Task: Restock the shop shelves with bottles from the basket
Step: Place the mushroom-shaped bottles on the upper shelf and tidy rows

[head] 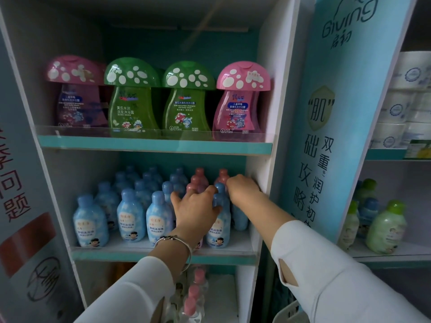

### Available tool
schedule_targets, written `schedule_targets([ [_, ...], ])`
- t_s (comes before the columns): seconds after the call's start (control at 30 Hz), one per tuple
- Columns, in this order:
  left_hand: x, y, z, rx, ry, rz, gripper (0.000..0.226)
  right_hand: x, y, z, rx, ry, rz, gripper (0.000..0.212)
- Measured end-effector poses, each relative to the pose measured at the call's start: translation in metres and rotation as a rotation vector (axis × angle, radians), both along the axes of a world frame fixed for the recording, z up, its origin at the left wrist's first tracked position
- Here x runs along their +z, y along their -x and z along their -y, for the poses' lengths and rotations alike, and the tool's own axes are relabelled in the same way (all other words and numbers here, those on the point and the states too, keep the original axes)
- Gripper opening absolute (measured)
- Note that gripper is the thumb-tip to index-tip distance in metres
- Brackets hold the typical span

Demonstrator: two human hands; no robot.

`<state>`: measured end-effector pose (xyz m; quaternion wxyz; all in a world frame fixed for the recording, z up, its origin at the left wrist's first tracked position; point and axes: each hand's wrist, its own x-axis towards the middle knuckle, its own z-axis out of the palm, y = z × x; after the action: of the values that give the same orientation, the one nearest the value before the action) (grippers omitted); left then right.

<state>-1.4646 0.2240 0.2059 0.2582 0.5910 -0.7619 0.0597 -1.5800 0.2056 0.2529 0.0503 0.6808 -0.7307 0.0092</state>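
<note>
Rows of blue bottles (131, 217) with white labels fill the middle shelf (161, 254), and two pink bottles (199, 180) stand at the back right. My left hand (197, 209) grips the upper part of a blue bottle (220, 220) at the front right of that shelf. My right hand (243, 188) reaches further in beside the shelf's right wall, fingers curled over the top of a bottle that is mostly hidden. A white basket (288, 312) shows only as a rim at the bottom right.
The top shelf holds pink and green mushroom-capped bottles (189, 99). The lower shelf has clear bottles with pink caps (194, 297). A blue advertising panel (326, 127) divides this unit from the right shelves, where green bottles (386, 227) and white packs stand.
</note>
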Motion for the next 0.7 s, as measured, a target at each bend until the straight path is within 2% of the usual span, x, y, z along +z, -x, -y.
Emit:
schedule_targets([
  [0.1, -0.001, 0.000, 0.000, 0.008, 0.014, 0.011, 0.035, -0.010, 0.001, 0.005, 0.012, 0.106, 0.029, 0.035],
  [0.2, 0.000, -0.001, -0.001, 0.005, 0.007, 0.050, 0.046, -0.012, 0.002, 0.010, 0.081, 0.308, -0.022, 0.023],
  [0.23, 0.001, -0.001, -0.001, 0.002, 0.001, 0.072, 0.050, -0.010, 0.002, 0.011, 0.110, 0.303, 0.040, 0.024],
  [0.3, 0.002, -0.001, -0.002, 0.005, 0.005, 0.085, 0.051, -0.005, 0.000, 0.010, 0.150, 0.155, 0.241, 0.033],
  [0.37, 0.003, 0.000, -0.002, 0.017, 0.006, 0.052, 0.047, -0.001, -0.001, 0.011, 0.164, 0.076, 0.322, 0.030],
  [0.5, 0.004, 0.005, 0.001, 0.040, 0.000, -0.021, 0.040, 0.001, 0.000, 0.013, 0.155, 0.102, 0.312, 0.027],
  [0.7, 0.002, 0.015, 0.003, 0.048, -0.019, -0.001, 0.051, 0.001, 0.002, 0.016, 0.140, 0.089, 0.310, 0.028],
])
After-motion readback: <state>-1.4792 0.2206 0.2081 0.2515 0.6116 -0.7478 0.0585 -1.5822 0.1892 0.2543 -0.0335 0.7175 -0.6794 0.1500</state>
